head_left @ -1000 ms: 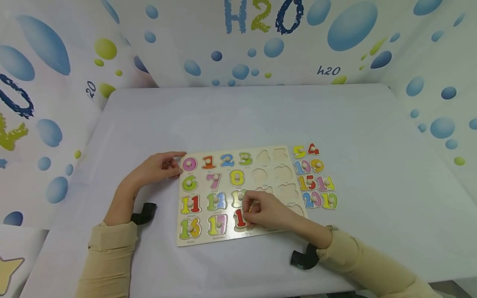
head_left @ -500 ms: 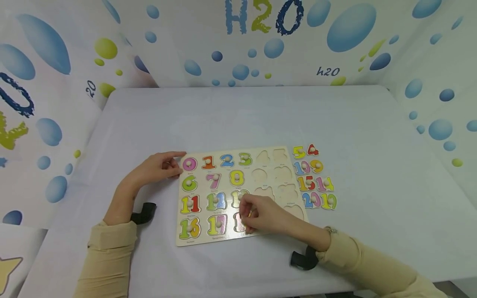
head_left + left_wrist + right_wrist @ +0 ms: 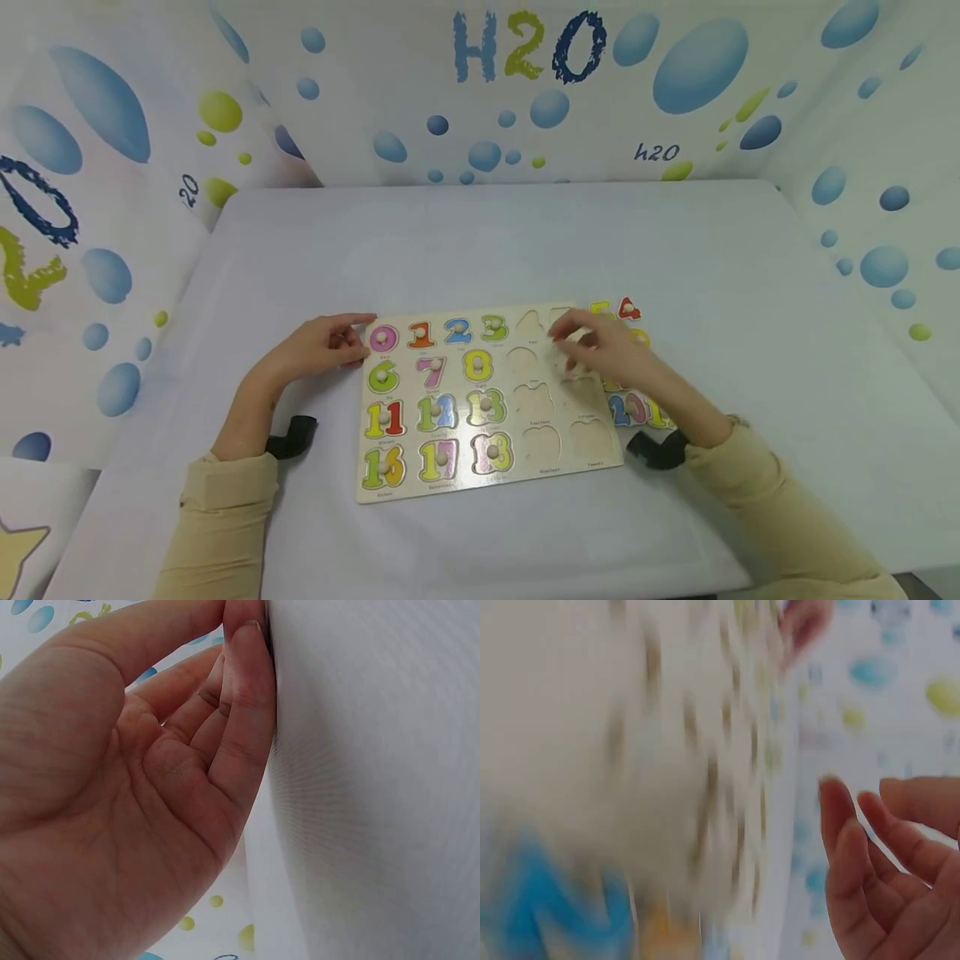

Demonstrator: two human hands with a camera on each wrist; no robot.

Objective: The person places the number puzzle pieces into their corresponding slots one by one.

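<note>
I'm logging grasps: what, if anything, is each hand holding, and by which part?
The right hand holds nothing. The left hand touches the number puzzle board at the corner by the pink 0, with no visible grip.

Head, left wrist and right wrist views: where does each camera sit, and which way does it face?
Head: on the head, facing forward and down at the number board; left hand, right hand and both sleeves show.
Left wrist: on that wrist, facing along its palm and fingers; white tabletop fills the right.
Right wrist: on that wrist, facing past its fingers, board blurred beside them; another hand, likely the left, shows at top.
Shared: head and right wrist both show board and right hand.
</note>
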